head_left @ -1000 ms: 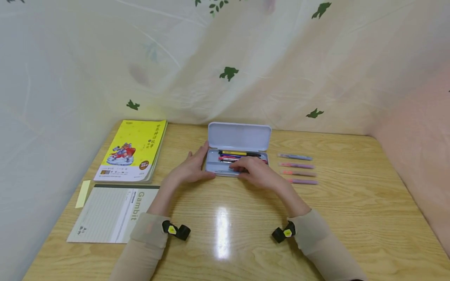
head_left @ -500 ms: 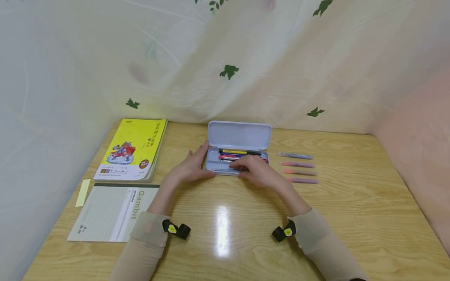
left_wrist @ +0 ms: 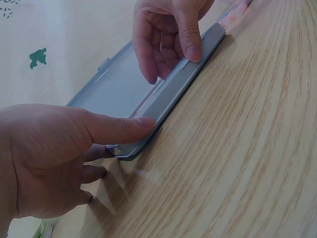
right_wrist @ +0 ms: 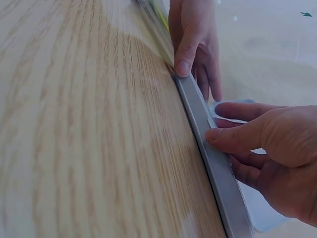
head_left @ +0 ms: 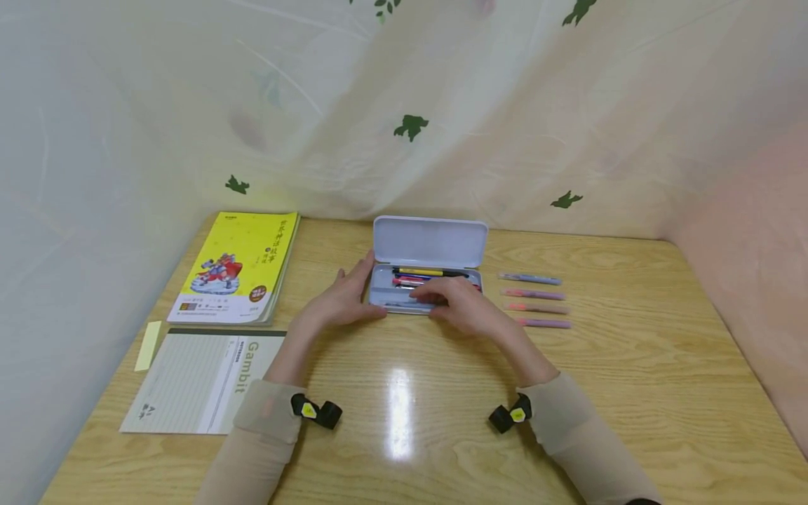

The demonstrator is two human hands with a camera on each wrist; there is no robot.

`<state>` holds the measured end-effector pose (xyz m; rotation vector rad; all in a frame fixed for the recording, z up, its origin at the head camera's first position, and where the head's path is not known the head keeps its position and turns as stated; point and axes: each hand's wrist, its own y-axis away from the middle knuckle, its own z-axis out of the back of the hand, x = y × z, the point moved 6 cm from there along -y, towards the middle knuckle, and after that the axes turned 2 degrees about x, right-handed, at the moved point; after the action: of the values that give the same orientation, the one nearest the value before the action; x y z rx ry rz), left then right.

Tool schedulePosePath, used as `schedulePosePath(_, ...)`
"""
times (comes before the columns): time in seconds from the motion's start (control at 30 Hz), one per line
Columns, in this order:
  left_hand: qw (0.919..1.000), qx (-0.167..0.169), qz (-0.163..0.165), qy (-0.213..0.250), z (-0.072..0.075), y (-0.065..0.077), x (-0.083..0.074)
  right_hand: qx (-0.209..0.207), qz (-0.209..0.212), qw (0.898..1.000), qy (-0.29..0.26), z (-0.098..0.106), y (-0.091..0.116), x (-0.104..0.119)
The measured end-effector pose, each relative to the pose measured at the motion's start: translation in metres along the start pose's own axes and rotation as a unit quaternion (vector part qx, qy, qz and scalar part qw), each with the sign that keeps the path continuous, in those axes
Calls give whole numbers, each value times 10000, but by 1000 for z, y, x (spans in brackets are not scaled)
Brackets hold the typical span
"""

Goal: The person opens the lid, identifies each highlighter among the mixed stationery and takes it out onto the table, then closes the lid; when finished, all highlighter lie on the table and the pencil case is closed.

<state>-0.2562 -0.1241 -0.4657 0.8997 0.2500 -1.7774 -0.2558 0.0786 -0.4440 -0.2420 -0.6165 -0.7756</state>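
Note:
A pale blue metal pencil case (head_left: 426, 265) lies with its lid (head_left: 431, 241) raised. A yellow-and-black pen (head_left: 419, 271) and a pink pen (head_left: 404, 282) lie inside, with others partly hidden. A slim pale pen (head_left: 400, 304) lies along the front compartment. My left hand (head_left: 344, 298) braces the case's left end, its thumb (left_wrist: 133, 126) straight on the front wall and its fingers beyond the end. My right hand (head_left: 463, 307) reaches over the front rim. Its thumb (right_wrist: 223, 138) touches the front wall, and its loosely bent fingers are inside, spread apart, with no pen visible between them.
Several highlighters (head_left: 530, 279) lie in a row to the right of the case. A yellow book (head_left: 236, 270) and a notebook (head_left: 196, 382) are at the left, beside a pale yellow strip (head_left: 148, 346). A patterned cloth (head_left: 492, 140) hangs behind the wooden table (head_left: 454, 435).
Both hands keep nearly the same place. My right index finger has lifted slightly, and more of the pale pen shows in the front compartment.

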Motion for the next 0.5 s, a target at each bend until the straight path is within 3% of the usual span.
schedulePosePath(0.5,10000,-29,-13,10,0,0,0,-97,-188,9989,-408,2,0,-3)
